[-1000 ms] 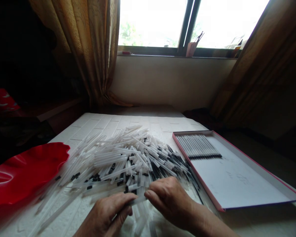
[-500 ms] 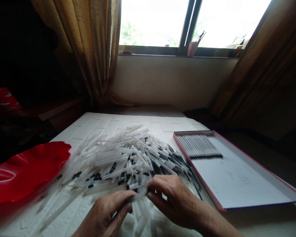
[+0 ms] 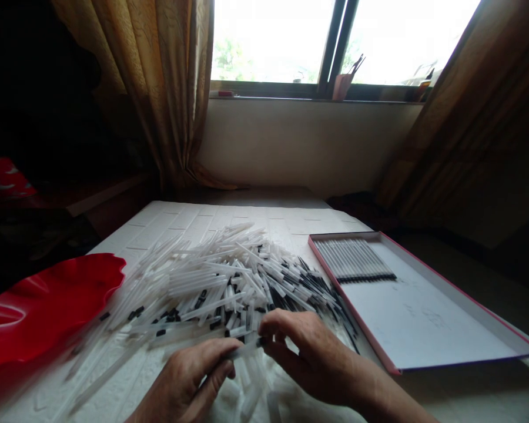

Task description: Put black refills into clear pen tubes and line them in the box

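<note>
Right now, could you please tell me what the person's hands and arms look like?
Both the left hand and the right hand are bare: no gloves, rings or watch show. The right forearm is uncovered to the frame's edge, with no sleeve in view; the left is cut off at the wrist.

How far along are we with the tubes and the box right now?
Done: one short row of tubes lies lined up at the far end of the flat box; the rest of its floor is bare. In hand: the left hand and right hand pinch a single tube between them at the near edge of the loose pile. Left: apparently most of it, as that pile is far bigger than the row.
</note>
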